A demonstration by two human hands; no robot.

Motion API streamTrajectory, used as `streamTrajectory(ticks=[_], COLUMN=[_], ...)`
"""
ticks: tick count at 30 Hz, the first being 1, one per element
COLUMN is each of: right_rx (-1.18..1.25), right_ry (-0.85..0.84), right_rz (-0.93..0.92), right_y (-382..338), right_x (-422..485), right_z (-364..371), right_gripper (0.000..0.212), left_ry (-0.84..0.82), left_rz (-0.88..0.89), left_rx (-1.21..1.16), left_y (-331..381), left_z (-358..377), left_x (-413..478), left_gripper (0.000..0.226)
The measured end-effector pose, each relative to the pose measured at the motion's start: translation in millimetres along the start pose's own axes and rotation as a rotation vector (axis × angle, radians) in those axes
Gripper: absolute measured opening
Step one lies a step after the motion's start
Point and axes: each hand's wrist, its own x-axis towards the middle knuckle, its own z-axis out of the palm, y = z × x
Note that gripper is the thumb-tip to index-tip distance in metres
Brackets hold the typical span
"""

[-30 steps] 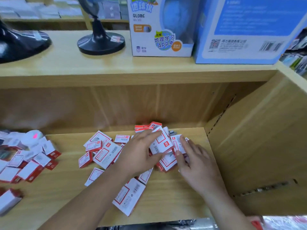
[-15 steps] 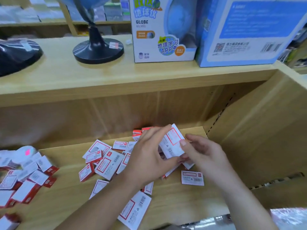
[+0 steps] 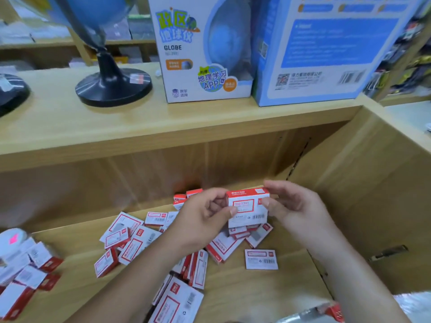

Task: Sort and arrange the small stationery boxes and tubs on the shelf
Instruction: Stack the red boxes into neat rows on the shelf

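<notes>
A stack of small red-and-white stationery boxes (image 3: 247, 207) is held upright above the wooden shelf (image 3: 261, 294). My left hand (image 3: 203, 220) grips its left side and my right hand (image 3: 296, 206) pinches its right edge. Below them several loose red-and-white boxes (image 3: 130, 241) lie scattered on the shelf. One box (image 3: 261, 259) lies flat by itself under my right wrist. A second heap of boxes (image 3: 25, 273) sits at the far left with a round white tub (image 3: 14, 237) behind it.
The upper shelf carries a black globe stand (image 3: 112, 87), a white globe carton (image 3: 203, 50) and a blue carton (image 3: 326, 47). A wooden side panel (image 3: 377, 206) closes the compartment on the right. Plastic-wrapped goods (image 3: 326, 313) show at the bottom right.
Both hands have lifted from the pile with a stack of boxes and turned it upright. One box was left lying flat on the shelf at the right. The camera moved closer.
</notes>
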Motion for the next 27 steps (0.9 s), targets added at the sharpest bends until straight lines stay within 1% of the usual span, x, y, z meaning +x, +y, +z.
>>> streamTrajectory(ticks=[2,5,10,12,13,14,16,17,18,20,23,25,27], right_rx=[0.081,0.128,0.137,0.142,0.142,0.161,0.26,0.328,0.386,0.466,0.497,0.481,0.464], right_ry=[0.032,0.035,-0.015,0.01,0.042,0.065,0.04,0.002,-0.026,-0.024,0.004,-0.02,-0.052], right_rz=[0.057,0.104,0.138,0.146,0.139,0.136,0.179,0.204,0.216,0.205,0.163,0.139,0.12], right_y=[5.5,9.2,9.9,10.6,10.6,9.0,4.6,1.9,-0.3,-1.1,1.3,2.3,0.9], right_x=[1.1,-0.6,-5.0,-8.3,-10.1,-12.1,-14.1,-14.5,-14.6,-15.1,-17.2,-20.7,-23.3], right_z=[1.8,5.8,7.4,9.9,11.1,12.1,13.0,13.8,14.6,15.7,15.4,13.7,12.0], right_gripper=[0.028,0.026,0.029,0.026,0.022,0.021,0.033,0.038,0.038,0.035,0.03,0.035,0.035], left_ry=[-0.003,-0.012,-0.005,0.034,0.075,0.123,0.218,0.255,0.269,0.258,0.228,0.26,0.287], left_rz=[-0.036,-0.064,-0.055,-0.022,0.029,0.116,0.355,0.461,0.535,0.6,0.54,0.443,0.322], left_rx=[-0.072,-0.107,-0.175,-0.179,-0.121,0.001,0.329,0.448,0.517,0.535,0.388,0.331,0.253], left_y=[2.2,5.0,3.2,3.8,2.4,0.1,-2.9,-4.0,-5.4,-10.6,-17.0,-15.8,-12.4], left_z=[0.3,0.6,0.0,2.0,2.4,2.0,2.1,2.8,4.1,7.9,9.0,6.0,4.3], left_x=[-0.4,-3.3,-9.7,-12.9,-14.4,-15.6,-20.0,-22.3,-23.5,-26.8,-31.5,-33.7,-34.1], left_gripper=[0.016,0.015,0.018,0.019,0.021,0.024,0.031,0.033,0.032,0.03,0.029,0.03,0.031])
